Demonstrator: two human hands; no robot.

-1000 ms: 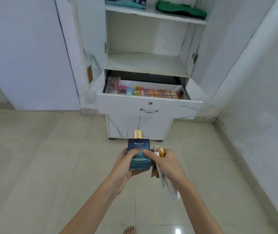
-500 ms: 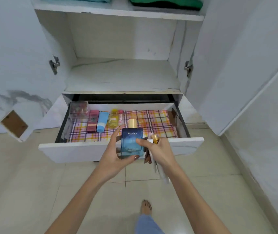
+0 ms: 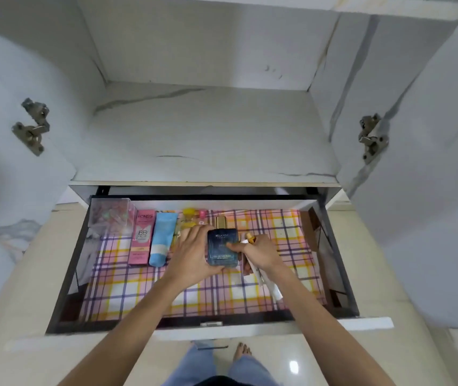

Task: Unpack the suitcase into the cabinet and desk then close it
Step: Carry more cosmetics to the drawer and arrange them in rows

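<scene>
White marble-look cabinet [image 3: 208, 129], both doors swung wide, metal hinges at 9 o'clock [image 3: 31, 126] and 3 o'clock [image 3: 372, 139]. Pale glossy floor tiles [image 3: 375, 358] below. Drawer [image 3: 361, 323] pulled out, lined with plaid paper [image 3: 127, 291] in pink, yellow and purple. Perfume bottle [image 3: 222, 246] sits over the liner at mid-drawer, long axis running 12 to 6, gold cap [image 3: 221, 222] toward 12, label face up; cannot tell whether it touches the paper. Bottle is flat, square-shouldered, deep blue, pale lettering. Left hand [image 3: 191, 254] wraps its fingers round the bottle's 9 o'clock side. Right hand [image 3: 261, 252] pinches the 3 o'clock edge with thumb and forefinger, other fingers curled round a white tube [image 3: 266, 282] and a small yellow-tipped item [image 3: 250, 237]. Along the back wall from 9 o'clock: clear box [image 3: 111, 215], pink carton [image 3: 141, 238], light blue tube [image 3: 162, 238], yellow bottle [image 3: 189, 217].
</scene>
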